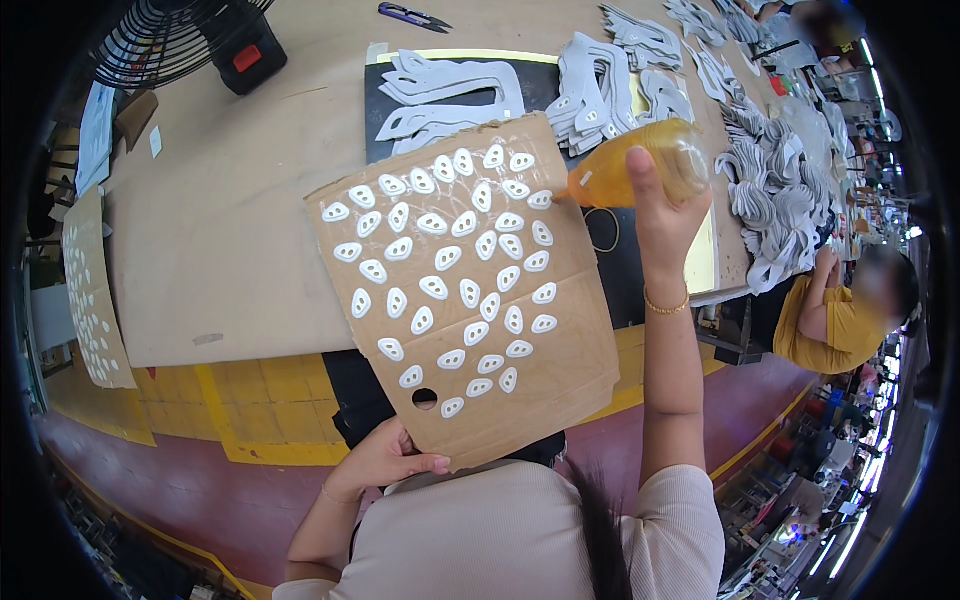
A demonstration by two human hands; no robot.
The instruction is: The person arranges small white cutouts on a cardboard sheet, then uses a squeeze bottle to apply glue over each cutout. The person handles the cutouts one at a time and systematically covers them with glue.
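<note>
A brown cardboard sheet (545, 420) leans tilted against the table edge in front of me. Dotted over it are many small white oval pieces (469, 292), each with two holes. My left hand (385, 455) pinches the sheet's lower left edge, thumb on top, below a round hole cut in the board. Raised at the right, my right hand (668, 215) is wrapped round a clear squeeze bottle (608, 172) of amber liquid. The bottle lies nearly level, its orange nozzle pointing left at a white piece by the sheet's upper right edge. Glossy wet-looking streaks show on the upper board.
Grey cut-out parts (455, 85) lie on a black mat behind the sheet, with more stacks (770, 190) to the right. Thread snips (414, 17) and a black fan (190, 40) are at the back. Another dotted cardboard (90, 290) stands left. A person in yellow (840, 320) sits right.
</note>
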